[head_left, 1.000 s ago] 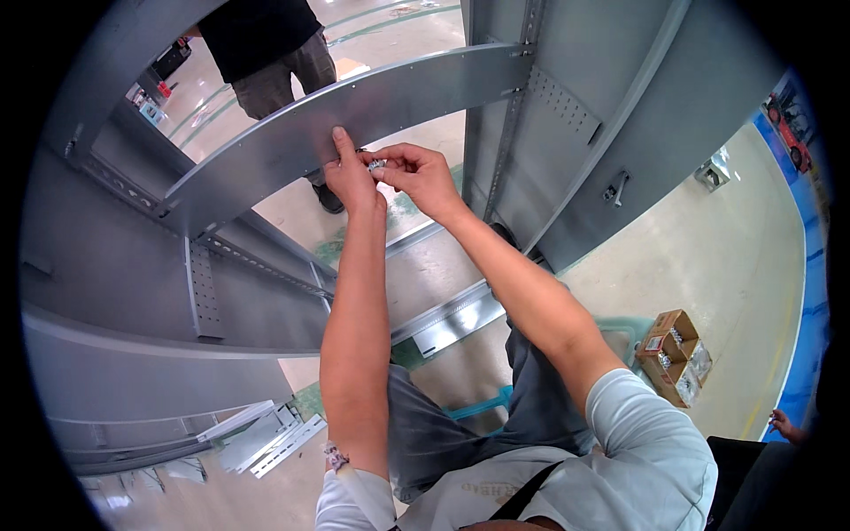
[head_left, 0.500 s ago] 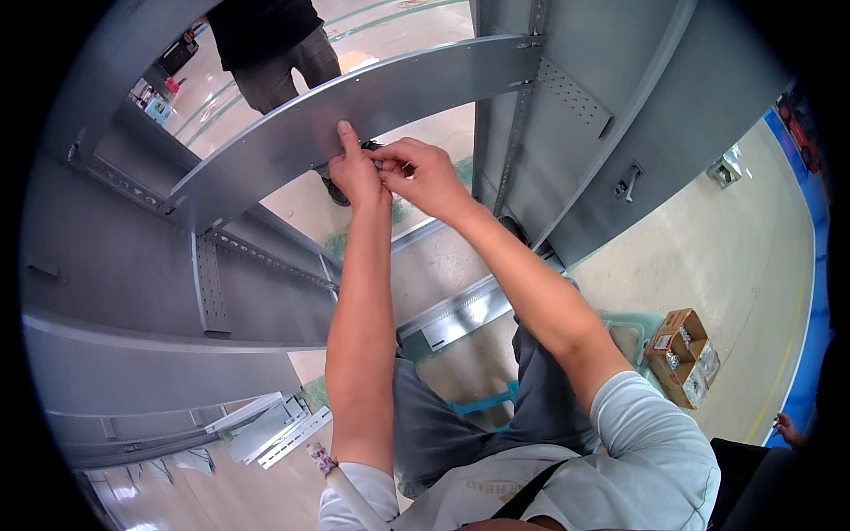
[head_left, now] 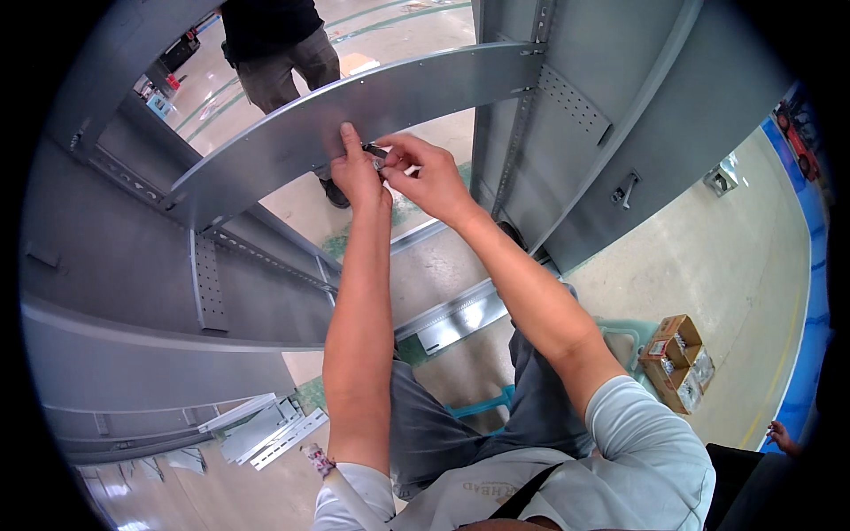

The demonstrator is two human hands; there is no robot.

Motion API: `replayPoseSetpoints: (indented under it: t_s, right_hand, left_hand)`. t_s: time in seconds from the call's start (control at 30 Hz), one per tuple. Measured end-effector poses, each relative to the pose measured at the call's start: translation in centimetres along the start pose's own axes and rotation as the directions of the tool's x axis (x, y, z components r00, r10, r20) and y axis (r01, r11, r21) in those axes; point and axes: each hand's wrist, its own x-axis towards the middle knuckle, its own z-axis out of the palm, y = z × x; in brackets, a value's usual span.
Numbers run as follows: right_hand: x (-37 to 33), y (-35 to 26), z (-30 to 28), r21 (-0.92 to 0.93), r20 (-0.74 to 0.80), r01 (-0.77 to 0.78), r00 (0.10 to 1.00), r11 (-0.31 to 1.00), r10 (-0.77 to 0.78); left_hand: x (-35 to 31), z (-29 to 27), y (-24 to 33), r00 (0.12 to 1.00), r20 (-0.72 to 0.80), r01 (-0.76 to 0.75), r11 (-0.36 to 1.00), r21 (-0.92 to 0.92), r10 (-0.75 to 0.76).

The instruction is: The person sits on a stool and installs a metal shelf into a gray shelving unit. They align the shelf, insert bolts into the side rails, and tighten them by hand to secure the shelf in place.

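Note:
A long grey metal panel (head_left: 407, 88) spans the cabinet frame in front of me. My left hand (head_left: 359, 180) is at its lower edge, thumb up against the panel's face and the other fingers curled, partly hidden. Close beside it, my right hand (head_left: 432, 184) pinches with thumb and forefinger at a small shiny metal piece (head_left: 379, 165), perhaps a nut or bolt. That piece sits right between the two hands, too small to name surely.
Grey cabinet sides flank me, the right one with a door handle (head_left: 626, 189). A cardboard box (head_left: 677, 365) of small hardware stands at right. Metal strips (head_left: 270, 432) lie at lower left. Another person (head_left: 282, 66) stands beyond the panel; a hand (head_left: 781, 437) shows at far right.
The right fingers have opened slightly around the small metal piece, which shows more clearly. Both hands stay at the same place on the panel; the view has shifted a little.

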Motion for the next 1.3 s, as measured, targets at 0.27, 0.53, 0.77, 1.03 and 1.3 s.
replayPoseSetpoints:
  t_s: [0.27, 0.53, 0.77, 1.03, 1.3]
  right_hand:
    - [0.0, 2.0, 0.3, -0.271, -0.048, -0.093, 0.995, 0.958, 0.084]
    - [0.0, 1.3, -0.5, -0.148, -0.006, -0.109, 0.994, 0.983, 0.109]
    - [0.0, 0.9, -0.1, -0.178, -0.052, -0.14, 0.99, 0.974, 0.133]
    - [0.0, 2.1, 0.5, -0.058, -0.041, -0.215, 0.976, 0.975, 0.213]
    - [0.2, 2.6, -0.3, 0.242, 0.088, -0.146, 0.988, 0.959, 0.128]
  left_hand:
    - [0.1, 0.7, -0.7, 1.0, -0.025, 0.002, 1.0, 0.001, -0.002]
    - [-0.3, 0.9, -0.6, 1.0, -0.003, 0.02, 0.999, 0.03, -0.02]
    - [0.5, 0.4, -1.3, 0.987, 0.038, -0.158, 0.987, -0.018, 0.159]
    - [-0.4, 0.9, -0.5, 0.993, -0.007, -0.117, 0.993, 0.015, 0.117]
    - [-0.8, 1.5, -0.7, 0.991, -0.065, -0.118, 0.993, -0.008, 0.117]
